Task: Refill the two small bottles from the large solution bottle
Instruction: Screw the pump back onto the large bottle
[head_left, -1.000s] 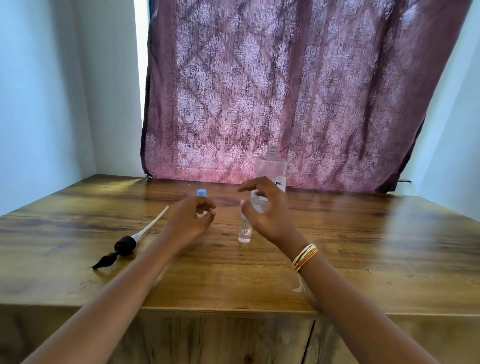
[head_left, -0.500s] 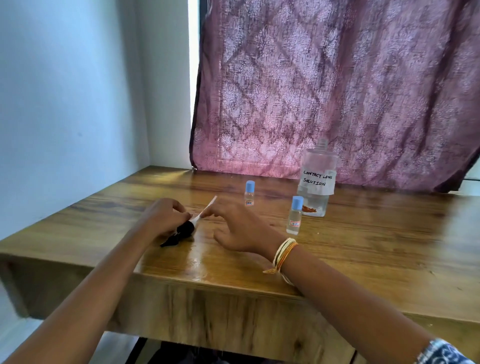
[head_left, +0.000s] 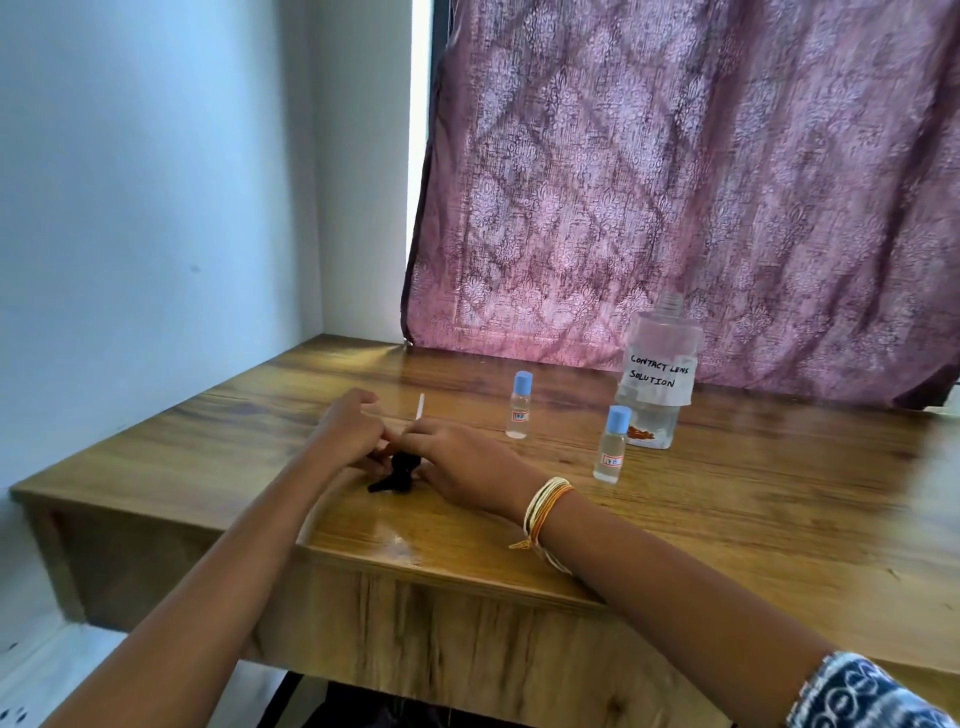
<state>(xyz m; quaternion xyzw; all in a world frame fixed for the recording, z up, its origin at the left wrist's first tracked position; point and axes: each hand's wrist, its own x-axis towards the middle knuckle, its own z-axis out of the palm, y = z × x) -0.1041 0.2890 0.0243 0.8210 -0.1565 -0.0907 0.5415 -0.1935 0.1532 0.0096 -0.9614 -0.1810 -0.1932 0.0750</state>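
Note:
Two small clear bottles with blue caps stand upright on the wooden table (head_left: 727, 519): one (head_left: 519, 405) further back, one (head_left: 611, 445) nearer. Behind them stands the large clear bottle (head_left: 657, 371), uncapped, labelled "contact lens solution". To the left, both hands meet over a black pump head (head_left: 399, 472) with a white tube (head_left: 420, 407) pointing up. My left hand (head_left: 347, 431) and my right hand (head_left: 457, 465) both close their fingers around that pump, which is partly hidden by them.
A purple patterned curtain (head_left: 675, 182) hangs behind the table. A pale wall (head_left: 156, 208) bounds the left side. The table's front edge (head_left: 441, 566) runs just below my forearms.
The hands left the two small bottles, now capped and standing, and moved left to the pump. It was lifted from lying flat, so its tube now points up. The view swung left.

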